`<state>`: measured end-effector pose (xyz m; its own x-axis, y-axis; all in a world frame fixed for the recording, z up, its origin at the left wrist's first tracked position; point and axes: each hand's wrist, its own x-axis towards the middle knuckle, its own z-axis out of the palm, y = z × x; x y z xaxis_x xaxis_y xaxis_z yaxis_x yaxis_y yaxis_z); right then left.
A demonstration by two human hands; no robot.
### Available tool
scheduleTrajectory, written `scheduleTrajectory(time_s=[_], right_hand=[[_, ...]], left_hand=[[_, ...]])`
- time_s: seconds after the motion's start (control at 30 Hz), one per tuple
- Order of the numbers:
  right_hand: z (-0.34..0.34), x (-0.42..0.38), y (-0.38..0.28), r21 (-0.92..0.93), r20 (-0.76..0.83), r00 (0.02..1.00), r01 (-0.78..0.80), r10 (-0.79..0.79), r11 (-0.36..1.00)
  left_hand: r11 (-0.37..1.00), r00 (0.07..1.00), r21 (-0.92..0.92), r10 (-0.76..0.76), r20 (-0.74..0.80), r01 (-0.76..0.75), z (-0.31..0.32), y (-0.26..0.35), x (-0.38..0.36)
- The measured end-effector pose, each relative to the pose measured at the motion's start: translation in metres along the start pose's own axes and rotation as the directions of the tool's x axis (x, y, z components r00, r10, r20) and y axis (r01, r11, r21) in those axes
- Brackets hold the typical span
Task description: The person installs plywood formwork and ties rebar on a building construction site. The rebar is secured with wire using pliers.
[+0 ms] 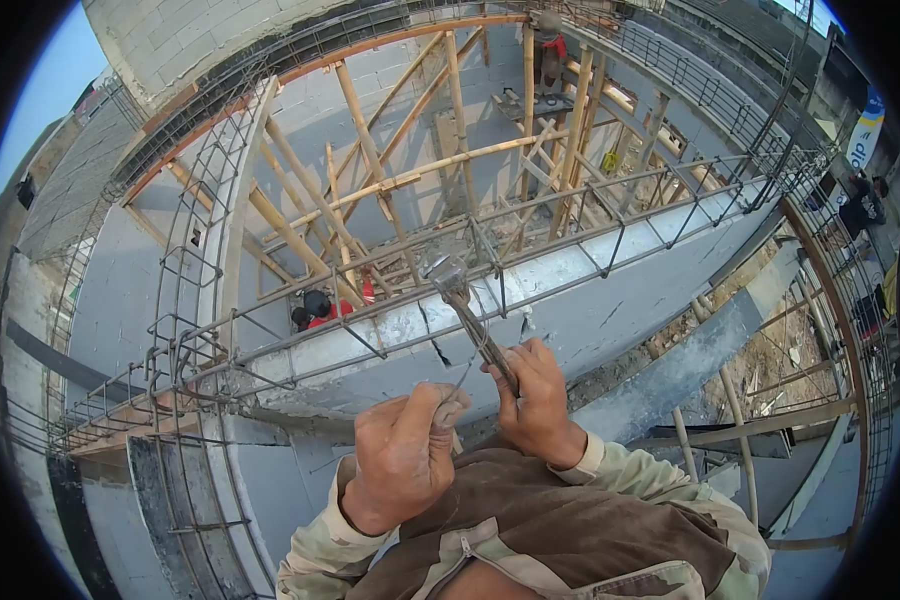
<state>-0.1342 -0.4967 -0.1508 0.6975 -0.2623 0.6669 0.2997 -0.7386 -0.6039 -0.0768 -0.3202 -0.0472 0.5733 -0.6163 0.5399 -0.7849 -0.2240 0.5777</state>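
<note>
Bare building-site surroundings filled my feed, and I took the long block wall (610, 310) running across the middle as my landmark. Along the top of that wall stretched a rebar cage (615, 250), long bars joined by bent stirrups. Beyond the wall and lower down, bamboo poles (360, 120) stood upright and slanted, with one long bamboo crosspiece (435, 173) spanning several of them.

On my side of the wall, the wearer's two bare hands were up in front of a brown garment (570, 510) with pale patterned sleeves. I saw the right hand (538, 405) just short of the wall, its fingers wrapped firmly around the handle of a pincer-like hand tool (482, 335). That tool slanted away over the wall top, its metal head overlapping the cage in my view; whether it touched a bar, I could not tell. Its head was too small for me to read its jaws.

Nearer to me than the wall, the left hand (405, 455) was curled, thumb and fingers pinched together on a thin wire (463, 377) that poked up toward the tool's handle.

Beyond the wall's left half, I made out a person in red (325, 310), down low. Past the wall's right end were another person in dark clothing (860, 210) and a blue-and-yellow banner (865, 128).
</note>
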Motion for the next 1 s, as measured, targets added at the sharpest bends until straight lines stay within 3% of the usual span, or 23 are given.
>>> scheduleTrajectory(time_s=[0.1,0.17,0.2,0.27,0.3,0.33,0.37,0.4,0.43,0.5,0.53,0.57,0.6,0.63,0.67,0.7,0.73,0.77,0.83,0.87,0.9,0.97,1.0], right_hand=[[-0.019,-0.004,0.013,-0.171,0.013,0.999,0.032,-0.03,0.985],[-0.039,-0.011,0.028,-0.126,0.27,0.96,-0.037,0.07,0.991],[-0.054,-0.013,0.036,-0.127,0.278,0.958,-0.034,0.068,0.991],[-0.086,-0.016,0.057,-0.048,0.538,0.841,0.101,-0.059,0.994],[-0.101,-0.015,0.063,-0.045,0.542,0.838,0.109,-0.067,0.993],[-0.116,-0.015,0.066,0.112,0.563,0.817,0.074,-0.125,0.991],[-0.127,-0.016,0.067,0.267,0.576,0.797,0.028,-0.183,0.963],[-0.13,-0.02,0.063,0.464,0.463,0.873,-0.093,-0.152,0.881],[-0.134,-0.017,0.061,0.467,0.461,0.873,-0.09,-0.156,0.88],[-0.14,-0.014,0.056,0.486,0.413,0.909,-0.162,-0.062,0.859],[-0.136,-0.01,0.056,0.491,0.414,0.909,-0.168,-0.059,0.855],[-0.128,-0.003,0.055,0.202,0.365,0.931,-0.052,-0.026,0.978],[-0.121,-0.002,0.053,-0.116,0.312,0.95,0.05,-0.011,0.992],[-0.113,-0.007,0.055,-0.109,0.321,0.947,0.043,-0.006,0.993],[-0.101,-0.012,0.061,0.053,0.312,0.946,-0.108,0.086,0.993],[-0.092,-0.014,0.069,0.211,0.318,0.933,-0.244,0.17,0.946],[-0.087,-0.023,0.074,0.365,0.439,0.866,-0.415,0.239,0.833],[-0.089,-0.027,0.072,0.369,0.448,0.866,-0.408,0.225,0.835],[-0.091,-0.029,0.071,0.645,0.538,0.819,-0.552,0.2,0.527],[-0.096,-0.029,0.076,0.654,0.639,0.768,-0.576,0.05,0.491],[-0.096,-0.03,0.072,0.653,0.652,0.757,-0.585,0.037,0.482],[-0.102,-0.03,0.053,0.613,0.774,0.633,-0.741,-0.019,0.274],[-0.096,-0.04,0.065,0.526,0.821,0.567,-0.702,-0.07,0.48]], left_hand=[[0.984,0.999,-0.174,-0.037,0.013,0.039,0.014,0.025,0.016],[0.999,0.996,-0.032,-0.023,-0.09,0.02,0.005,0.031,0.033],[0.995,0.995,0.038,-0.085,-0.056,0.087,-0.01,0.036,0.042],[0.982,0.988,0.111,-0.153,-0.033,0.155,-0.037,0.028,0.055],[0.983,0.98,0.063,-0.179,0.092,0.174,-0.049,0.019,0.059],[0.98,0.956,0.018,-0.196,0.217,0.197,-0.058,0.013,0.061],[0.98,0.957,0.021,-0.2,0.211,0.2,-0.059,0.005,0.058],[0.95,0.892,-0.073,-0.255,0.374,0.302,-0.053,-0.007,0.05],[0.9,0.8,-0.147,-0.278,0.532,0.41,-0.042,-0.018,0.043],[0.599,0.563,-0.368,-0.173,0.808,0.712,0.001,-0.024,0.019],[0.529,0.539,-0.416,-0.098,0.836,0.74,0.03,-0.023,0.005],[0.451,0.518,-0.454,-0.02,0.855,0.768,0.053,-0.018,-0.003],[0.442,0.511,-0.448,-0.027,0.859,0.777,0.067,-0.01,-0.003],[0.307,0.573,-0.544,-0.006,0.82,0.781,0.079,-0.003,-0.002],[0.168,0.637,-0.628,0.003,0.771,0.76,0.083,0.0,-0.002],[0.169,0.642,-0.632,-0.004,0.767,0.756,0.082,0.001,0.0],[0.114,0.707,-0.699,-0.079,0.702,0.706,0.08,0.002,0.001],[0.067,0.761,-0.763,-0.159,0.628,0.643,0.078,0.003,0.002],[0.119,0.773,-0.777,-0.273,0.573,0.618,0.077,-0.008,-0.003],[0.163,0.763,-0.772,-0.376,0.526,0.614,0.077,-0.013,-0.008],[0.16,0.759,-0.775,-0.397,0.516,0.611,0.081,-0.013,-0.011],[0.595,0.807,-0.554,-0.502,0.311,0.583,0.101,-0.005,-0.012],[0.588,0.8,-0.553,-0.518,0.302,0.59,0.109,-0.004,-0.014]])
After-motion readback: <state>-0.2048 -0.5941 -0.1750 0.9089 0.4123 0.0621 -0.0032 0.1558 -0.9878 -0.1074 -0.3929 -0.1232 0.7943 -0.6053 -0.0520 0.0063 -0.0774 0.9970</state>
